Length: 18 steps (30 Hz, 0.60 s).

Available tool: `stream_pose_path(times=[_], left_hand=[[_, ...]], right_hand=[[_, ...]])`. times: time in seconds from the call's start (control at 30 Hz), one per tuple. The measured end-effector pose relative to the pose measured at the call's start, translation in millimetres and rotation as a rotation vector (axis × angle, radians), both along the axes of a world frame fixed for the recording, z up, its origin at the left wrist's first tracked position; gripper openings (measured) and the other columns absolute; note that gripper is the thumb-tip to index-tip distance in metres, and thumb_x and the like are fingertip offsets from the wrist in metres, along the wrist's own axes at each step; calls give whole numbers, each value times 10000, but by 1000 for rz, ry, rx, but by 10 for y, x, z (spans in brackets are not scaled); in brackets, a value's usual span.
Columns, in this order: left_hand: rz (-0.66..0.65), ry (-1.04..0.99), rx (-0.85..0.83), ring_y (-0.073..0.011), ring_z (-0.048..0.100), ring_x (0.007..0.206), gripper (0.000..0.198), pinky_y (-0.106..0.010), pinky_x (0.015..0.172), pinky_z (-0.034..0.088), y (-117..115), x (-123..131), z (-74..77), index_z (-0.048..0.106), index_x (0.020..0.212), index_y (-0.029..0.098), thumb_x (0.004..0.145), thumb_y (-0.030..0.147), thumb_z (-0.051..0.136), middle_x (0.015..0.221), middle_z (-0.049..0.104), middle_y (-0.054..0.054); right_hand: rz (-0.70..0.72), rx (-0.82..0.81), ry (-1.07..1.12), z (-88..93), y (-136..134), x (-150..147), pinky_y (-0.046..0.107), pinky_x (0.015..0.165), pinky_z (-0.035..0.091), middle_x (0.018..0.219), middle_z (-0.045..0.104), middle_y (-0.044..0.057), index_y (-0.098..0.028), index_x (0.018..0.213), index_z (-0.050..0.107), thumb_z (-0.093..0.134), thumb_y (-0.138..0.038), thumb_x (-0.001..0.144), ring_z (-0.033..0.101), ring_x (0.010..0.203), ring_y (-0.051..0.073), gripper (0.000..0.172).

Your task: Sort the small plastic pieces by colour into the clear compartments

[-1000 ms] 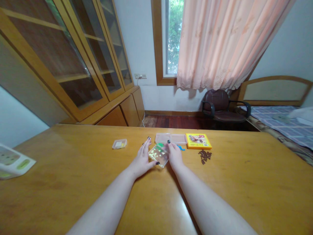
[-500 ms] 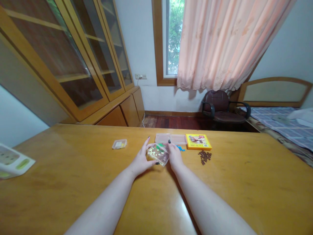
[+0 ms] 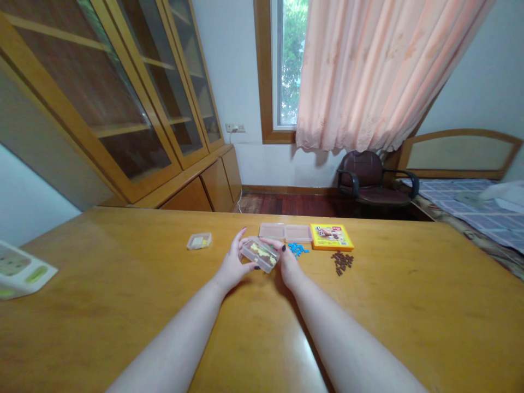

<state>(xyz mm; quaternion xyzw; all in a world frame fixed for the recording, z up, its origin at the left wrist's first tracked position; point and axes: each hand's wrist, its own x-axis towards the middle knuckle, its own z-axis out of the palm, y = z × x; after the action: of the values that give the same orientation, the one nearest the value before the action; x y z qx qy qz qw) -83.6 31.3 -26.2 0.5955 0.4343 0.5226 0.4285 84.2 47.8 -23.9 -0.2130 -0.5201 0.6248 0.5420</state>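
Note:
A clear plastic box (image 3: pixel 260 254) with pale yellow pieces in it is held between both my hands, tilted above the table. My left hand (image 3: pixel 234 263) grips its left side, thumb at the near edge. On the right side, my right hand (image 3: pixel 289 263) has its fingers along the far edge. Blue pieces (image 3: pixel 298 250) lie just beyond my right hand. Behind the box sits an open clear case (image 3: pixel 298 233), with a yellow box (image 3: pixel 332 237) at its right. Brown pieces (image 3: pixel 341 262) are piled in front of the yellow box. Green pieces are mostly hidden behind my fingers.
A small clear box (image 3: pixel 199 241) with something yellow in it is on the wooden table (image 3: pixel 123 284) to the left. At the far left edge stands a white and green object (image 3: pixel 28 272). A chair (image 3: pixel 364 177) is beyond the table.
The clear box has shifted slightly left and turned, and its pale pieces now lie bunched together. My right hand's fingers have moved over its far edge. More blue pieces show.

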Motion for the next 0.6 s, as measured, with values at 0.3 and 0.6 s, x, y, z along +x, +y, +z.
stream_pose_path(times=[0.3, 0.6], left_hand=[[65, 224, 137, -269, 381, 1301, 932, -449, 1093, 289, 0, -65, -91, 263, 1401, 288, 626, 359, 776, 1431, 348, -118], [174, 399, 363, -273, 469, 1207, 607, -498, 1056, 334, -50, -39, 56, 554, 1116, 259, 580, 404, 799, 1246, 524, -83]], right_hand=[[1, -106, -163, 11, 40, -12, 431, 913, 432, 1081, 677, 62, -241, 1002, 702, 677, -406, 666, 607, 978, 253, 375], [48, -98, -174, 113, 10, 5, 415, 903, 446, 1086, 678, 77, -220, 1002, 703, 711, -441, 647, 613, 989, 252, 419]])
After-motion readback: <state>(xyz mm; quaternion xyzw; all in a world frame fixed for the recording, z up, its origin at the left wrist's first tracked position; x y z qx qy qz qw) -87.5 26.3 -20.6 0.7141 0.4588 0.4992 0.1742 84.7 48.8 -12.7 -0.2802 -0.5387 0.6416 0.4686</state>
